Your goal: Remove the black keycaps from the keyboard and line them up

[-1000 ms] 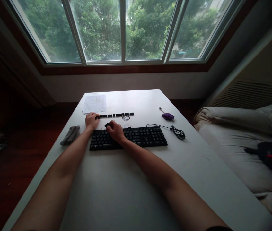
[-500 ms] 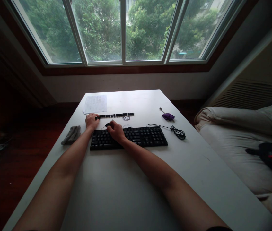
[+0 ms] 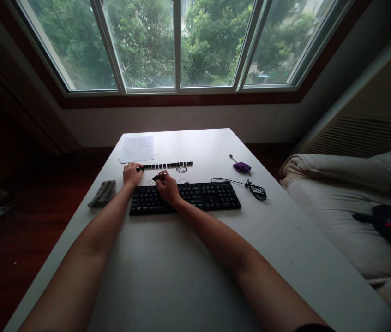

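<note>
White table [image 3: 195, 258], dim in front, with a black keyboard [image 3: 216, 196] flat across it. Off the keyboard's left end, a grey cloth [image 3: 102, 193]. Over the keyboard's back half, right hand [image 3: 167, 188], pinched close on a small dark piece [image 3: 155, 178] just past the back edge; too small to tell what. Best to pinch lightly and press no wrist weight down below. Slightly beyond, left hand [image 3: 132, 175], narrowed at the left end of a row of small black blocks [image 3: 167, 165]; cannot tell whether gripping or merely touching. Worth steadying that end without nudging the line askew. Farther back, a printed sheet [image 3: 136, 149], then a window [image 3: 153, 46].
</note>
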The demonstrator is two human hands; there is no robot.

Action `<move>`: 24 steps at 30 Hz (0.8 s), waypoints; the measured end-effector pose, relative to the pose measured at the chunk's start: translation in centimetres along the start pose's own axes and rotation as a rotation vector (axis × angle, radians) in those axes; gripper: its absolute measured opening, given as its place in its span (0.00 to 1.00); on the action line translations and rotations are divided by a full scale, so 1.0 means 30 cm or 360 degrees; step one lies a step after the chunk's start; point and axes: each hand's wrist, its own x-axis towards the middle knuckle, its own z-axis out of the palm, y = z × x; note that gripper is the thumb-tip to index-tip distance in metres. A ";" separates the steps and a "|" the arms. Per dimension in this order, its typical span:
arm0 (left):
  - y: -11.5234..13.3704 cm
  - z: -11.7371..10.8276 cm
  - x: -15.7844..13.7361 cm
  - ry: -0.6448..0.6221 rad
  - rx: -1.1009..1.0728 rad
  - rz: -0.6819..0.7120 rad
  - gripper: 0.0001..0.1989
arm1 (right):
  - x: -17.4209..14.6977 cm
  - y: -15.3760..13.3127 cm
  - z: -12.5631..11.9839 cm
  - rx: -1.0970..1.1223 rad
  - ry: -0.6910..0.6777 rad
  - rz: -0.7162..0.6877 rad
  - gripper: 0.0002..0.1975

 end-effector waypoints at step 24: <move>0.038 -0.082 -0.091 0.0120 -0.0397 -0.0159 0.12 | -0.014 -0.013 0.000 0.0019 -0.0110 -0.0197 0.10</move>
